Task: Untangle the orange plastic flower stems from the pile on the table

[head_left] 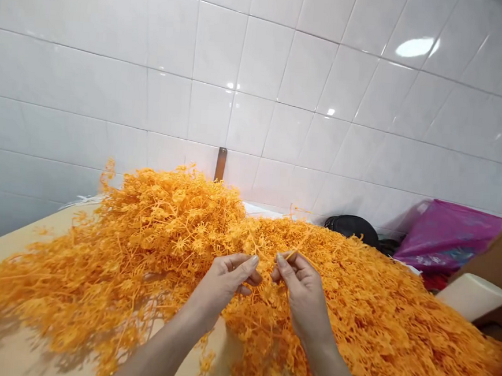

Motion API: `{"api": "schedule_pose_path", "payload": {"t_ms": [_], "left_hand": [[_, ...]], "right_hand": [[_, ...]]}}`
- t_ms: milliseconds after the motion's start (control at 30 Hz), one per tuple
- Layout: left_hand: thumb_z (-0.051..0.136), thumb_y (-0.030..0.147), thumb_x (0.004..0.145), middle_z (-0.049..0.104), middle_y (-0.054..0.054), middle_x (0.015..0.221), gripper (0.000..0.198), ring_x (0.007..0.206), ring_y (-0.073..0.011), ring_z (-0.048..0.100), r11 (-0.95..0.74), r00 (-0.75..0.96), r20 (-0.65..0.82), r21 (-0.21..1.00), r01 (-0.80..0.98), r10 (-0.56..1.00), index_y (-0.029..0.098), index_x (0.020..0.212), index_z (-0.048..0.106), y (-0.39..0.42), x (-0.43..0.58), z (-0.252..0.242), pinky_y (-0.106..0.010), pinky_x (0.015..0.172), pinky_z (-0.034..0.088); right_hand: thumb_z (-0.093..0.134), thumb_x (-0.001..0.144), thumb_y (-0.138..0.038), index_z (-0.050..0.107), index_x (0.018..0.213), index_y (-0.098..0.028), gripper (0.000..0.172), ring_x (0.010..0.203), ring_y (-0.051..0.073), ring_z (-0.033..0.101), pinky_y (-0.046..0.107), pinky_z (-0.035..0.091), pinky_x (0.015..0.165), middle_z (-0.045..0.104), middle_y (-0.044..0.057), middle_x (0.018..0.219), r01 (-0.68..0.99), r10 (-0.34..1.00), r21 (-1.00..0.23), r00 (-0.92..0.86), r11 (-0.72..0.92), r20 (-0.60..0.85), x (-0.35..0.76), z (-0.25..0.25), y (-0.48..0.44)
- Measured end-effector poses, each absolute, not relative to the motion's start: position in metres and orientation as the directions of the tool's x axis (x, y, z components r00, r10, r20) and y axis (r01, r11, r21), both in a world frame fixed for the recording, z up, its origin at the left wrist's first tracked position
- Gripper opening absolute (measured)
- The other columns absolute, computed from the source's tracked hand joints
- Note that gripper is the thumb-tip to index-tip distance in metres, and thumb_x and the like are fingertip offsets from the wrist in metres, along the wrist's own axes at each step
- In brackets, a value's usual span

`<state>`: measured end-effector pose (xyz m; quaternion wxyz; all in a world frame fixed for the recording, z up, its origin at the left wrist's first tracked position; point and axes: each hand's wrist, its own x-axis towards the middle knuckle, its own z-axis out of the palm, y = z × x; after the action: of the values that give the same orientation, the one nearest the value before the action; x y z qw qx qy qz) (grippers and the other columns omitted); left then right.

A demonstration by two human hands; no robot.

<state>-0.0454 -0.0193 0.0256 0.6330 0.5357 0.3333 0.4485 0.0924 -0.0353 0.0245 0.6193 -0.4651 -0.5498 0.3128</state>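
In the head view my left hand (229, 276) is closed in a pinch, thumb against forefinger. A thin orange artificial flower sprig (255, 241) rises from its fingertips. Just to its right, my right hand (301, 290) pinches another slim orange stem (291, 252) between thumb and forefinger. The fingertips of the two hands are a short gap apart. Around and behind them spreads a large heap of orange artificial flower sprigs (178, 223), tangled together, with small star-shaped heads. Whether the two held pieces join is hard to make out against the heap.
The heap covers much of a pale tabletop (75, 212), against a white tiled wall (261, 55). A brown upright strip (220, 164) stands behind it. To the right are a black rounded item (352, 226), a purple plastic bag (442, 235) and a cream-coloured cylinder (472, 297).
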Motion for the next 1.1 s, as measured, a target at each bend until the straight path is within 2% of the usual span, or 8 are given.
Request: {"api": "schedule_pose_path", "payload": {"t_ms": [167, 267, 400, 600, 767, 933, 1000, 1100], "left_hand": [[0.066, 0.032, 0.061, 0.057, -0.003, 0.066, 0.023, 0.059, -0.0115, 0.053, 0.264, 0.269, -0.134, 0.798, -0.542, 0.954, 0.014, 0.072, 0.056, -0.002, -0.043, 0.006, -0.024, 0.056, 0.043], [0.066, 0.022, 0.060, 0.056, -0.001, 0.059, 0.016, 0.054, -0.0103, 0.053, 0.294, 0.259, -0.158, 0.699, -0.652, 0.953, 0.014, 0.067, 0.054, 0.008, -0.046, 0.000, -0.022, 0.055, 0.042], [0.065, 0.020, 0.062, 0.059, -0.002, 0.059, 0.013, 0.056, -0.0108, 0.055, 0.252, 0.258, -0.108, 0.735, -0.630, 0.960, 0.013, 0.069, 0.056, 0.013, -0.049, -0.002, -0.021, 0.056, 0.041], [0.067, 0.027, 0.060, 0.059, -0.001, 0.059, 0.018, 0.058, -0.0112, 0.056, 0.170, 0.297, 0.004, 0.812, -0.558, 0.955, 0.013, 0.067, 0.058, 0.004, -0.043, -0.003, -0.023, 0.059, 0.040], [0.065, 0.028, 0.063, 0.058, -0.002, 0.056, 0.017, 0.054, -0.0096, 0.051, 0.096, 0.350, 0.096, 0.866, -0.491, 0.932, 0.012, 0.061, 0.059, -0.004, -0.034, -0.007, -0.022, 0.057, 0.038], [0.059, 0.028, 0.069, 0.050, 0.000, 0.044, 0.022, 0.049, -0.0100, 0.049, 0.034, 0.345, 0.139, 0.892, -0.451, 0.928, 0.013, 0.055, 0.054, -0.009, -0.030, -0.007, -0.025, 0.057, 0.039], [0.060, 0.027, 0.069, 0.047, 0.002, 0.042, 0.021, 0.045, -0.0093, 0.046, 0.074, 0.364, 0.126, 0.870, -0.487, 0.923, 0.014, 0.055, 0.052, -0.011, -0.030, -0.007, -0.025, 0.056, 0.039], [0.063, 0.023, 0.066, 0.046, 0.003, 0.043, 0.017, 0.040, -0.0075, 0.042, 0.162, 0.404, 0.069, 0.844, -0.511, 0.912, 0.013, 0.058, 0.052, -0.012, -0.031, -0.007, -0.024, 0.050, 0.038]], "right_hand": [[0.042, 0.081, -0.028, 0.051, 0.069, -0.019, 0.018, 0.059, 0.013, 0.045, 0.025, 0.036, 0.058, 0.047, 0.001, 0.063, 0.605, 0.849, -0.647, -0.095, 0.464, 0.520, 0.082, 0.014, -0.037], [0.040, 0.081, -0.021, 0.057, 0.084, -0.021, 0.017, 0.075, 0.018, 0.049, 0.030, 0.039, 0.070, 0.052, 0.005, 0.079, 0.680, 0.818, -0.484, -0.325, 0.551, 0.474, 0.084, 0.016, -0.037], [0.039, 0.082, -0.020, 0.057, 0.098, -0.023, 0.024, 0.088, 0.018, 0.050, 0.032, 0.039, 0.079, 0.054, 0.006, 0.094, 0.543, 0.831, -0.632, -0.413, 0.553, 0.373, 0.099, 0.025, -0.034], [0.049, 0.078, -0.037, 0.054, 0.102, -0.022, 0.029, 0.088, 0.017, 0.053, 0.029, 0.042, 0.077, 0.057, 0.004, 0.093, 0.264, 0.952, -0.914, -0.093, 0.307, 0.293, 0.107, 0.017, -0.024], [0.050, 0.077, -0.037, 0.056, 0.070, -0.017, 0.021, 0.060, 0.011, 0.047, 0.023, 0.038, 0.058, 0.049, -0.002, 0.060, 0.254, 0.922, -0.886, -0.095, 0.388, 0.376, 0.092, 0.009, -0.023], [0.051, 0.077, -0.035, 0.042, 0.053, -0.016, 0.031, 0.052, 0.007, 0.035, 0.021, 0.029, 0.050, 0.037, -0.005, 0.053, 0.327, 0.887, -0.862, 0.122, 0.387, 0.445, 0.085, 0.005, -0.022], [0.052, 0.075, -0.036, 0.043, 0.054, -0.016, 0.031, 0.050, 0.007, 0.036, 0.021, 0.031, 0.049, 0.038, -0.005, 0.052, 0.243, 0.886, -0.903, 0.220, 0.355, 0.408, 0.093, 0.005, -0.018], [0.060, 0.067, -0.039, 0.050, 0.062, -0.017, 0.025, 0.048, 0.007, 0.042, 0.022, 0.038, 0.051, 0.045, -0.005, 0.053, -0.048, 0.807, -0.945, 0.534, 0.324, 0.250, 0.122, 0.008, -0.008]]}}
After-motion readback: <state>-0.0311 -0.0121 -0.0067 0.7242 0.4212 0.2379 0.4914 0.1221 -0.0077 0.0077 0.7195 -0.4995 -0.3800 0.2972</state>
